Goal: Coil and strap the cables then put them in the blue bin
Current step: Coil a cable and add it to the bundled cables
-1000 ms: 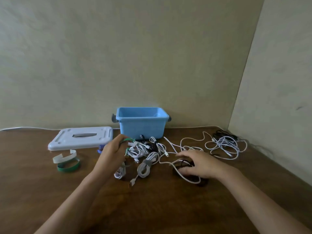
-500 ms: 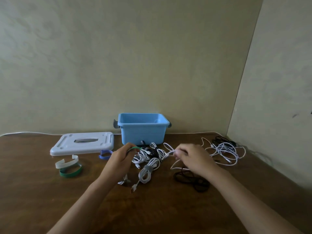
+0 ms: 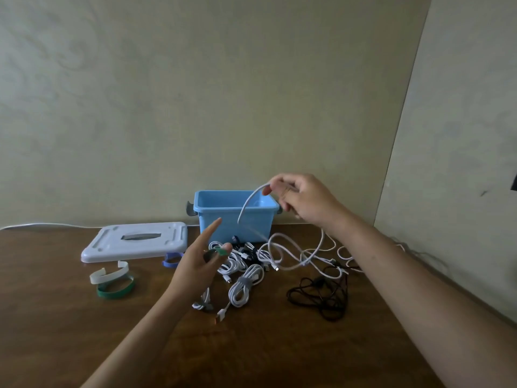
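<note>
Up above the blue bin (image 3: 229,219), the right hand (image 3: 305,200) pinches a white cable (image 3: 291,245) trailing to the counter (image 3: 251,345). Lower, the left hand (image 3: 195,264), forefinger extended, grips a green strap (image 3: 221,251).

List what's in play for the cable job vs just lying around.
In play:
right hand pinching white cable
left hand holding green strap
blue bin
strapped white coils
black cable

Lying about:
bin lid
white and green bands
purple band
</note>
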